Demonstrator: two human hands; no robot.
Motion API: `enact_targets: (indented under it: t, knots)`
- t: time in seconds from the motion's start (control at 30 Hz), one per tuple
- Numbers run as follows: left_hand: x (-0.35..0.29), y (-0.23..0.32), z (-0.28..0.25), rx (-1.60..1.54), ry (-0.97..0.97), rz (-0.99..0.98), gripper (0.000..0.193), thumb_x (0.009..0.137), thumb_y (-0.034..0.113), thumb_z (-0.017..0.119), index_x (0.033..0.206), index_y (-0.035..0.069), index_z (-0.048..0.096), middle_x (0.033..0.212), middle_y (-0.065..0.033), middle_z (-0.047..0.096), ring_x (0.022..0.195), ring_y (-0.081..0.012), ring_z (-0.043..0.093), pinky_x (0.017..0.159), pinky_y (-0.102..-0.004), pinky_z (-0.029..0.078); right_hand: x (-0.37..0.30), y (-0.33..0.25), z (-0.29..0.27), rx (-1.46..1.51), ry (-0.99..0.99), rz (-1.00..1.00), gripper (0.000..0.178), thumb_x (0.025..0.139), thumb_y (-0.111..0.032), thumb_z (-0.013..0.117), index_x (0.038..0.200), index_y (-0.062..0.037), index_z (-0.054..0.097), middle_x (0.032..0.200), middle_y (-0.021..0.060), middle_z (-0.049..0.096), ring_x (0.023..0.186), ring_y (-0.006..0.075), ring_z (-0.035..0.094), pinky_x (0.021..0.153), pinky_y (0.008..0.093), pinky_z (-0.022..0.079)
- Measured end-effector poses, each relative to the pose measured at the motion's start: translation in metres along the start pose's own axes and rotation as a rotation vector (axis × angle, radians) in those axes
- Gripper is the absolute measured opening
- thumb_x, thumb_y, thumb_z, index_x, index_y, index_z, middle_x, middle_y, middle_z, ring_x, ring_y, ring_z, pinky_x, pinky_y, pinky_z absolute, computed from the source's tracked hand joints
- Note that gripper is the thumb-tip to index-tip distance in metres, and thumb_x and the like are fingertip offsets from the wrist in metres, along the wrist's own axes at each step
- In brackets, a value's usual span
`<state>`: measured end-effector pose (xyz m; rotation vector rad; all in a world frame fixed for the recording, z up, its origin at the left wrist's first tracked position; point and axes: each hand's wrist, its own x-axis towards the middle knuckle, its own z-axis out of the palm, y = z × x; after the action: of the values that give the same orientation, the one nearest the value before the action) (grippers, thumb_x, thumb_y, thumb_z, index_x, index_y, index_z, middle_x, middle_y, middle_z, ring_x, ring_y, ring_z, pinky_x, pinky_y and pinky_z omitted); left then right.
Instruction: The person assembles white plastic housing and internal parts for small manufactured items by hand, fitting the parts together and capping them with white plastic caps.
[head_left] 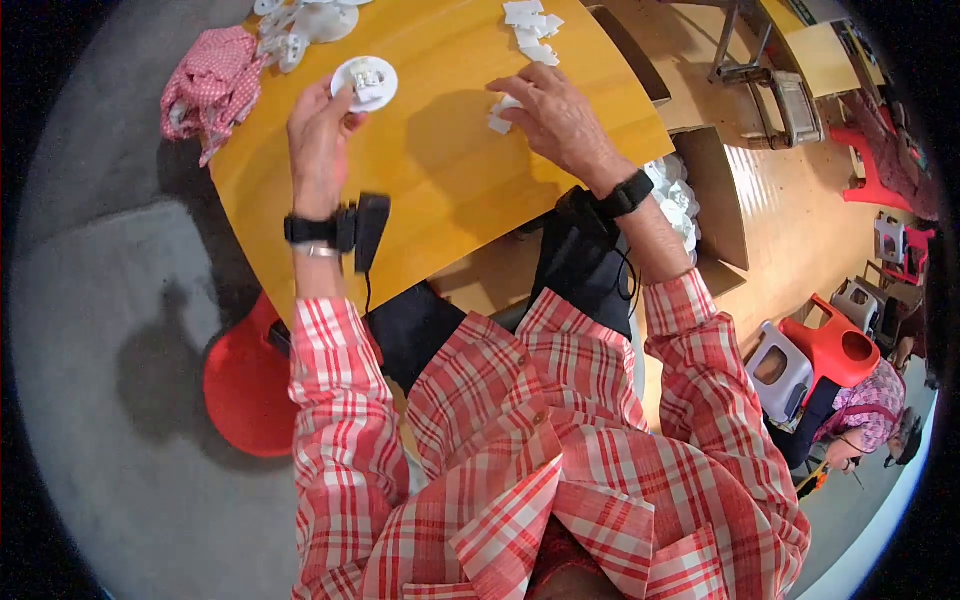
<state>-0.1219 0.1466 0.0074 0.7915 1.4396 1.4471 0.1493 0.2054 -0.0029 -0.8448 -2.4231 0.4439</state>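
My left hand [320,125] is closed on a round white disc [384,80], held above the yellow table at its far left. Small whitish parts sit on the disc's face; their kind is too small to make out. Farther right, my right hand [556,118] is low over the tabletop, its fingers curled round a small flat white piece [509,103]. Another white piece [497,124] shows just below those fingertips. Beyond that hand lies a loose row of similar flat white pieces [530,28].
On the yellow table [440,180], white round parts [318,20] are heaped at the far left beside a pink dotted cloth [215,85]. A cardboard box [722,195] with white parts stands right of the table. A red stool [245,385] is at left; another person [870,410] sits at right.
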Motion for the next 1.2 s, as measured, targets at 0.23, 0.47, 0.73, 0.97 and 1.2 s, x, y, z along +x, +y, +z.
enact_targets:
  t: [0.23, 0.47, 0.73, 0.97, 1.2]
  knots:
    - [-0.112, -0.003, 0.013, -0.463, 0.024, -0.068, 0.039, 0.087, 0.006, 0.056, 0.124, 0.001, 0.044, 0.115, -0.0074, 0.055, 0.096, -0.0147, 0.056, 0.075, -0.0262, 0.048, -0.002, -0.034, 0.023, -0.286, -0.023, 0.307, 0.031, 0.078, -0.037, 0.063, 0.094, -0.0108, 0.060, 0.086, 0.0117, 0.055, 0.083, 0.0311, 0.057, 0.068, 0.0410, 0.048]
    - [-0.157, -0.003, 0.037, -0.486, -0.060, -0.001, 0.053, 0.082, 0.003, 0.060, 0.129, 0.003, 0.035, 0.118, -0.0094, 0.051, 0.108, -0.0203, 0.053, 0.087, -0.0362, 0.050, -0.023, -0.021, 0.035, -0.298, -0.039, 0.037, 0.018, 0.078, -0.015, 0.057, 0.094, -0.0072, 0.055, 0.084, 0.0117, 0.056, 0.078, 0.0324, 0.057, 0.065, 0.0405, 0.050]
    - [-0.172, -0.016, 0.031, -0.723, -0.126, -0.023, 0.051, 0.086, 0.000, 0.052, 0.132, 0.001, 0.030, 0.118, -0.0136, 0.049, 0.107, -0.0227, 0.053, 0.085, -0.0330, 0.051, -0.038, -0.008, 0.024, -0.083, -0.076, 0.364, 0.020, 0.086, -0.016, 0.056, 0.103, -0.0061, 0.056, 0.094, 0.0138, 0.062, 0.088, 0.0292, 0.060, 0.072, 0.0349, 0.048]
    - [-0.160, -0.046, 0.019, -1.830, -0.338, -0.616, 0.041, 0.088, -0.003, 0.044, 0.126, -0.010, 0.031, 0.104, -0.0212, 0.047, 0.080, -0.0193, 0.046, 0.067, -0.0245, 0.051, -0.036, -0.051, 0.012, 0.943, -0.058, 0.079, 0.016, 0.086, -0.010, 0.058, 0.101, -0.0055, 0.062, 0.085, 0.0043, 0.063, 0.079, 0.0121, 0.058, 0.074, 0.0249, 0.047]
    - [-0.167, -0.050, 0.025, -1.153, -0.506, -0.532, 0.048, 0.095, 0.038, 0.039, 0.128, 0.002, 0.037, 0.114, -0.0216, 0.054, 0.087, -0.0260, 0.058, 0.069, -0.0289, 0.051, -0.025, -0.076, 0.001, 0.793, -0.292, 0.184, 0.016, 0.090, -0.011, 0.056, 0.102, -0.0009, 0.058, 0.091, 0.0013, 0.061, 0.085, 0.0072, 0.053, 0.077, 0.0226, 0.045]
